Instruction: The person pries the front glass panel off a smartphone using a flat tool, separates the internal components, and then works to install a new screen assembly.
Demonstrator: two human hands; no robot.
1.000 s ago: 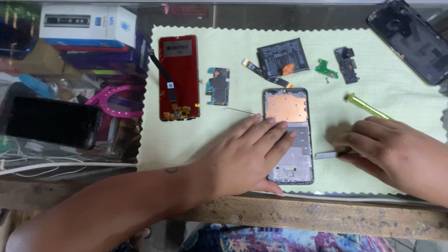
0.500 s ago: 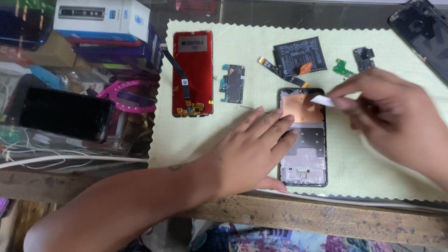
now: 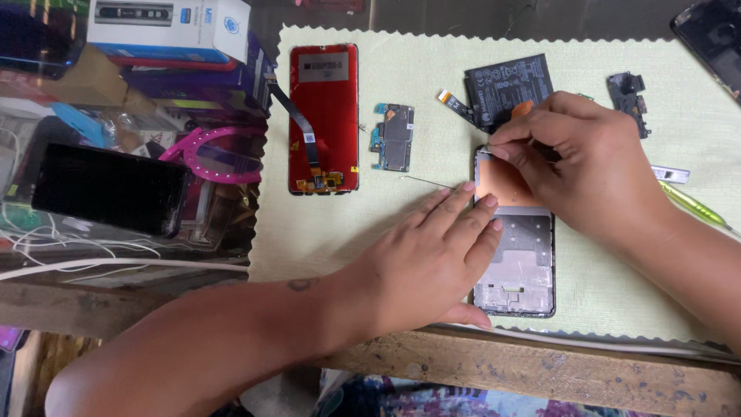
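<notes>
Pinched fingertips of the right hand (image 3: 594, 166) press at the far left corner of the phone frame (image 3: 515, 255). Thumb and forefinger are closed together there; whether they hold a small part or tool cannot be told, as the contact point is too small to resolve. The left hand (image 3: 428, 262) lies flat and open, palm down, holding nothing. Its fingers (image 3: 471, 212) rest on the left edge of the phone frame and on the copper-coloured plate (image 3: 502, 185) in the frame's far half.

The phone frame lies flat on a pale green mat (image 3: 370, 224), near the mat's near edge and right of centre. Its near half shows bare grey metal with cut-outs.

Other items on the mat:
- A red display panel (image 3: 324, 116) with a black flex cable lies at the far left, face down.
- A small circuit board (image 3: 394, 137) lies just right of the display panel.
- A black battery (image 3: 505, 86) lies far of the right hand, partly covered by it, with a short flex strip (image 3: 455, 104) just to its left.
- A small black component (image 3: 627, 93) lies at the far right.
- A yellow-green screwdriver (image 3: 695, 205) lies right of the right hand, partly behind the wrist.

A dark phone (image 3: 108, 189) lies off the mat on the left. A wooden bench edge (image 3: 540, 371) runs along the near side.
</notes>
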